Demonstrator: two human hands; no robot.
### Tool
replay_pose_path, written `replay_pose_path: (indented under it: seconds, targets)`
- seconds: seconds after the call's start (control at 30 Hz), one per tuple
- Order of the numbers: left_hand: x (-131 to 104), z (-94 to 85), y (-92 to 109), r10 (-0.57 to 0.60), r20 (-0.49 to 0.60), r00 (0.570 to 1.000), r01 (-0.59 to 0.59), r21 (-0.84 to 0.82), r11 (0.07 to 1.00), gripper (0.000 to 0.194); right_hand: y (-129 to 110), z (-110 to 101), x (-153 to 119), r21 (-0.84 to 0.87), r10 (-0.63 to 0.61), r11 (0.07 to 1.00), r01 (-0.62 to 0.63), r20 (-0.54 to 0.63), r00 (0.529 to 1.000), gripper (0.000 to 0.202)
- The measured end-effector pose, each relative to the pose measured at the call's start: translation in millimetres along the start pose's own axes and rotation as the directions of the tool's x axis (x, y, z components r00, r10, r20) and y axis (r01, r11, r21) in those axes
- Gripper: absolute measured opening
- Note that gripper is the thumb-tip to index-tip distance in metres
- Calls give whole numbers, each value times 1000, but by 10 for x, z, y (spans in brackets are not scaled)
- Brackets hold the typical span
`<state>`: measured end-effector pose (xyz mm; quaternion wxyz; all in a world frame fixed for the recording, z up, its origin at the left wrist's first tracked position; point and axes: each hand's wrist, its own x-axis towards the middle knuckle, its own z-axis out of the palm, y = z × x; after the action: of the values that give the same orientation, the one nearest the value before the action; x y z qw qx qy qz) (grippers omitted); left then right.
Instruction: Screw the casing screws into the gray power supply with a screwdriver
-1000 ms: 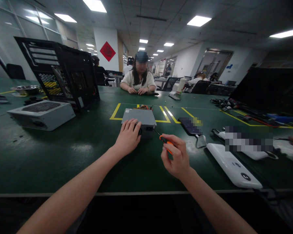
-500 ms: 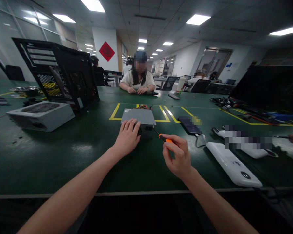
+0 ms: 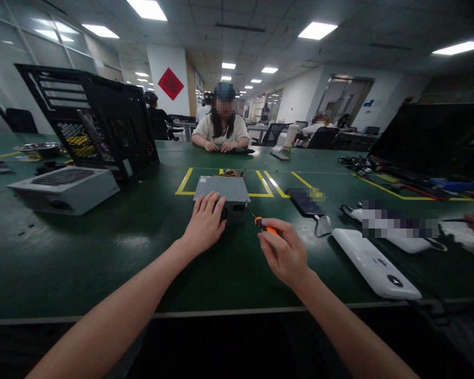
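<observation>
"What's changed in your head view since the earlier frame?"

"The scene sits slightly further left for me, and my right hand (image 3: pixel 287 253) has its fingers drawn in more closely around the screwdriver (image 3: pixel 265 226). My left hand (image 3: pixel 205 223) stays on the grey box (image 3: pixel 226 187), which hasn't visibly moved on the table (image 3: pixel 142 273)."

"Which way does everything point?"

"The screwdriver's shaft runs up and leftward from my fingers to the box's near right corner; I can't tell whether its tip touches. The box lies flat in front of me, its long axis roughly left to right, its socketed face towards me and coloured wires (image 3: pixel 231 173) bunched at the far side."

"And how are the hands?"

"Left one is laid out flat, fingers a little bent over the top and near edge. Right one pinches the handle between thumb and fingers."

"Materials?"

"Dull sheet metal with crisp edges for the box, and a rounded orange-and-black handle with a thin shaft. The table is smooth, glossy green with yellow lines. Left of the box I have a vented grey unit (image 3: pixel 90 192) beside a black, angular case (image 3: pixel 136 110); to the right, a dark flat phone (image 3: pixel 303 202) and a glossy white rounded slab (image 3: pixel 373 263)."
</observation>
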<state>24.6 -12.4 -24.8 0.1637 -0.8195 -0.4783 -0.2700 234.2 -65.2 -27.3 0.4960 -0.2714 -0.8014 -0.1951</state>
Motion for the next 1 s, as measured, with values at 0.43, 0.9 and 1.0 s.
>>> replay_pose_path:
  seconds: [0.43, 0.9, 1.0]
  targets:
    - [-34, 22, 129, 117, 34, 993, -119, 70, 990, 52, -30, -27, 30, 39, 80, 996, -77, -73, 994, 40]
    - [-10, 28, 177, 99, 31, 995, -103, 118, 988, 51, -17, 8, 10, 14, 61, 998, -61, -35, 998, 37]
    - [-6, 34, 184, 100, 23, 995, -102, 118, 988, 50, -22, 8, 1, 41, 36, 999, -35, -15, 999, 36]
